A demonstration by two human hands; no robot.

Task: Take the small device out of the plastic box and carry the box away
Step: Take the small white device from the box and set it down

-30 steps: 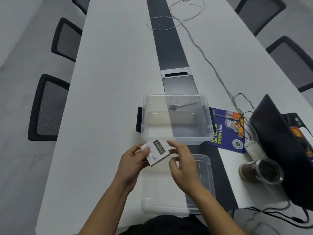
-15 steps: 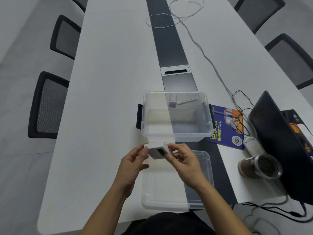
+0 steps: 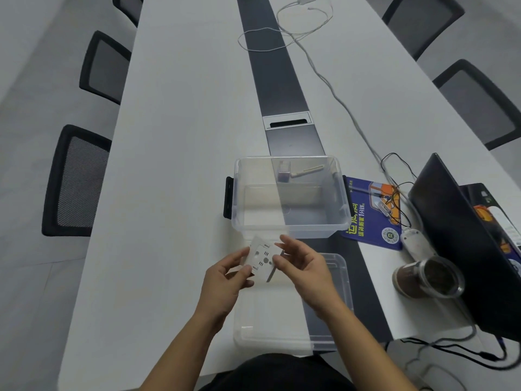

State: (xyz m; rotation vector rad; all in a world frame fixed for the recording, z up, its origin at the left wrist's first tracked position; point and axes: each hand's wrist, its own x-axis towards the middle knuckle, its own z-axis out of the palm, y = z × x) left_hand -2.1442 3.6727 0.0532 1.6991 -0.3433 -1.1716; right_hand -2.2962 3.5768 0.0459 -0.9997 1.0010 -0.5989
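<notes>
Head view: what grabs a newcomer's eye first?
The two hands at centre bottom: the left hand and right hand hold a small white device between them, its slotted back up, above the clear lid lying on the table. Just beyond sits the open plastic box, two small items still at its far end. A dark laptop fills the right edge.

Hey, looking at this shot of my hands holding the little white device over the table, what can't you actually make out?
- Head view: the device shows its slotted back; its front faces away.
- Two small items behind the plastic box, blurred by its clear walls; unidentifiable.
- The lid, partly covered by the left hand and right hand.
- The laptop, cut off at the right edge; screen unseen.
</notes>
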